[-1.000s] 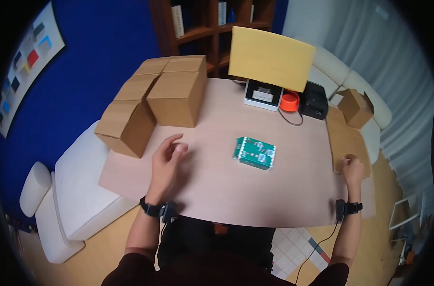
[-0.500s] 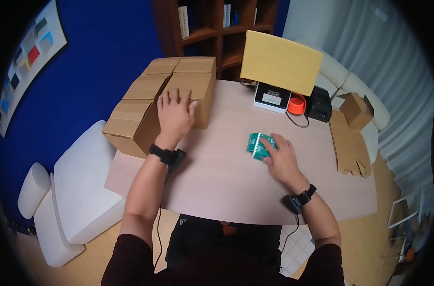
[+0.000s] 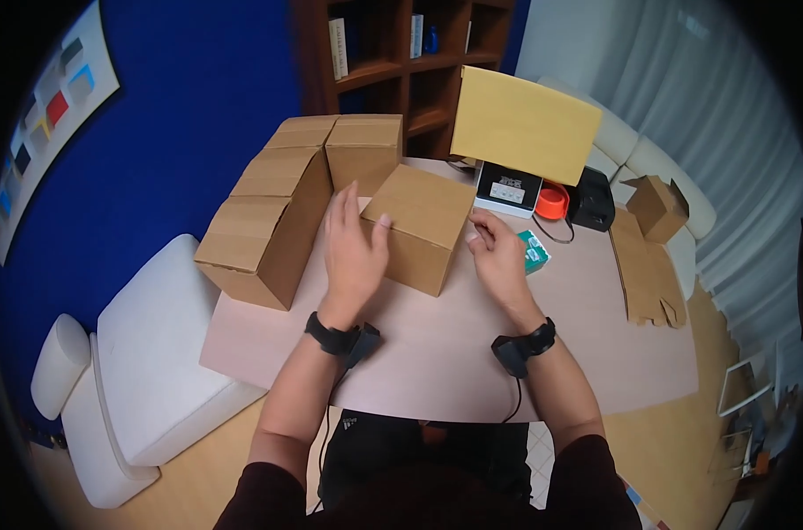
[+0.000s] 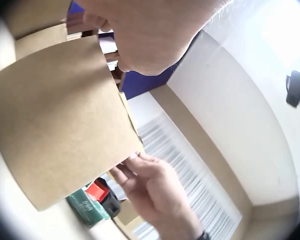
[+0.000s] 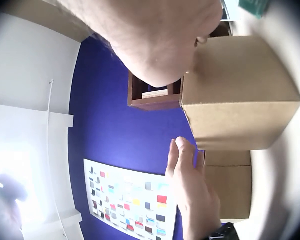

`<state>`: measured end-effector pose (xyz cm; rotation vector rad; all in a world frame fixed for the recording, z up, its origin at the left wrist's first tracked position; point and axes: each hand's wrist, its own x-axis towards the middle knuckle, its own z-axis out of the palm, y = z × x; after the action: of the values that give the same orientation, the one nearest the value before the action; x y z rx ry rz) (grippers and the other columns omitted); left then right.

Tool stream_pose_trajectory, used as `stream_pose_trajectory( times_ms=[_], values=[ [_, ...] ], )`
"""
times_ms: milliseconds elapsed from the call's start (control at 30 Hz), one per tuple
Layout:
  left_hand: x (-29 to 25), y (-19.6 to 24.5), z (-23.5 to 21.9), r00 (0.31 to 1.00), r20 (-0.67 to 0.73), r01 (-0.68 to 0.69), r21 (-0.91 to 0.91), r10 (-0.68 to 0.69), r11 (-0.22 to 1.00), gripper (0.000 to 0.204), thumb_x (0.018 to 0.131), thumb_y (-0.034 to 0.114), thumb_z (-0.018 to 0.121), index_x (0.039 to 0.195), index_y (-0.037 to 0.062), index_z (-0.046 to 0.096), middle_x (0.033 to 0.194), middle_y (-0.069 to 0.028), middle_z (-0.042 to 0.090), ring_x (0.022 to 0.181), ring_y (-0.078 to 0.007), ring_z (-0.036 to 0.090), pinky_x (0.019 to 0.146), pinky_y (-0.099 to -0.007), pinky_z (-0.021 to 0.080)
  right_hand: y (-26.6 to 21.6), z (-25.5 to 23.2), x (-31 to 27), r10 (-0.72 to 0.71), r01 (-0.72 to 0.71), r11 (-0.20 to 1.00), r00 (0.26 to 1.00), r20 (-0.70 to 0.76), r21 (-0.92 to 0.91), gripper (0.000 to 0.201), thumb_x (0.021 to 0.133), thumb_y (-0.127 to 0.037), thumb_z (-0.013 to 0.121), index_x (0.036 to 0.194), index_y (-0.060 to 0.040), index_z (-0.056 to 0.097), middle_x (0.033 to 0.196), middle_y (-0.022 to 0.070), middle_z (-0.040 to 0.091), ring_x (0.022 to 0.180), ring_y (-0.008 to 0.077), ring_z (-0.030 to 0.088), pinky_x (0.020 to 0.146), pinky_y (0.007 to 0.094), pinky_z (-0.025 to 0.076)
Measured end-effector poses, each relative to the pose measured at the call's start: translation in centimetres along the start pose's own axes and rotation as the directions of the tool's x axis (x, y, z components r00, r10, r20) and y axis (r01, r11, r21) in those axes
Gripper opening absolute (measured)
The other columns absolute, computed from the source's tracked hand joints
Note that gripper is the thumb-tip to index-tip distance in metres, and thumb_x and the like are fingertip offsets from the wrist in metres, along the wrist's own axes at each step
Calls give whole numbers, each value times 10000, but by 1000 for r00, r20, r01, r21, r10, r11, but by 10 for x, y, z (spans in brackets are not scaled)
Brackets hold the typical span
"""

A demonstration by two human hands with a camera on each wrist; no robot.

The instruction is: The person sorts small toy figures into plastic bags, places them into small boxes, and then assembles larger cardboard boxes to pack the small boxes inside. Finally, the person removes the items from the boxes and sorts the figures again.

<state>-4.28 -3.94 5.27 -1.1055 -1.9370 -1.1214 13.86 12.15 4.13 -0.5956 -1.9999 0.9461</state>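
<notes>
A closed brown cardboard box point(image 3: 423, 208) sits near the middle of the table, turned at an angle. My left hand point(image 3: 355, 252) lies along its left side, fingers straight, thumb at the near top edge. On the other side, my right hand point(image 3: 500, 258) has bent fingers with the tips right at the box's right face. The left wrist view shows the right hand's fingertips point(image 4: 132, 157) at the box edge. Just behind the right hand is a green printed carton point(image 3: 535, 252), partly hidden by it.
More cardboard boxes point(image 3: 273, 190) stand in a row at the left. At the back are a white device with a dark screen point(image 3: 507, 187), a yellow panel point(image 3: 527, 122), an orange round object point(image 3: 552, 201) and a black device point(image 3: 591, 199). Flattened cardboard point(image 3: 644, 274) lies at the right.
The cardboard box has come away from the left group toward the middle, with the left hand following. The right hand has left the green carton, now farther back and right, and moved to the box.
</notes>
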Motion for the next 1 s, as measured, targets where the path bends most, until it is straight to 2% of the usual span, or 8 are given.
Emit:
stream_pose_trajectory(
  times_ms=[33,100,233,300,433,667,733,1000],
  values=[
    [-7,-13,11,1000,8,-3,-5,3,1000,599,1034,298,675,1529,-3,525,1229,-184,697,1210,-321,623,1019,-405,494,1,3,-3,-5,7,999,999,-41,44,370,949,-1,672,1309,80,654,1328,257,705,1242,342,715,1050,393,574],
    [-6,-15,14,795,499,572,-430,-344,698,608,1053,354,682,1521,-7,536,1099,-107,678,982,-195,605,896,-332,496,-2,7,-6,5,0,998,998,-70,70,370,947,9,672,1310,79,656,1308,256,714,1230,339,721,1040,391,579],
    [-13,10,8,806,504,540,-412,-310,734,626,1061,379,681,1539,4,528,1016,-51,635,877,-128,524,816,-289,469,4,-1,-6,41,-34,998,992,-121,58,389,969,0,648,1350,80,641,1249,253,738,1166,333,750,996,368,595],
    [-13,22,5,816,499,533,-453,-292,715,561,1065,313,644,1528,14,533,1414,-269,650,1320,-353,629,1122,-433,468,-5,-11,-9,42,-42,999,994,-105,-1,399,983,-7,632,1372,80,632,1227,253,744,1147,323,757,982,360,597],
    [-15,34,4,827,506,519,-524,-244,675,593,1058,302,658,1588,88,501,1395,-240,635,1319,-332,599,1115,-426,463,-7,-20,-14,74,-70,995,995,-64,65,468,996,-66,644,1443,65,600,1188,249,754,1115,295,765,956,359,595],
    [-15,85,-2,910,366,305,-275,-194,912,827,952,310,779,1679,234,392,1189,-183,538,1129,-331,542,1006,-407,486,2,-19,-21,-12,44,985,981,-191,166,833,936,-219,780,1595,70,360,1196,249,751,1050,336,776,920,396,604],
    [-16,95,4,938,280,252,-148,-204,956,932,888,265,810,1700,245,352,1142,-172,522,1046,-330,543,959,-419,498,9,-26,-20,23,-23,1000,999,-35,9,888,920,-258,801,1574,95,315,1189,283,745,1048,412,768,926,433,607],
    [-27,130,-11,976,194,107,-38,-98,994,819,811,219,693,1604,165,495,1074,-150,565,963,-343,584,872,-472,491,-32,-56,-25,205,-219,949,975,-84,-229,744,907,-261,808,1448,145,498,1183,285,754,1051,331,771,927,417,592]
  ],
)
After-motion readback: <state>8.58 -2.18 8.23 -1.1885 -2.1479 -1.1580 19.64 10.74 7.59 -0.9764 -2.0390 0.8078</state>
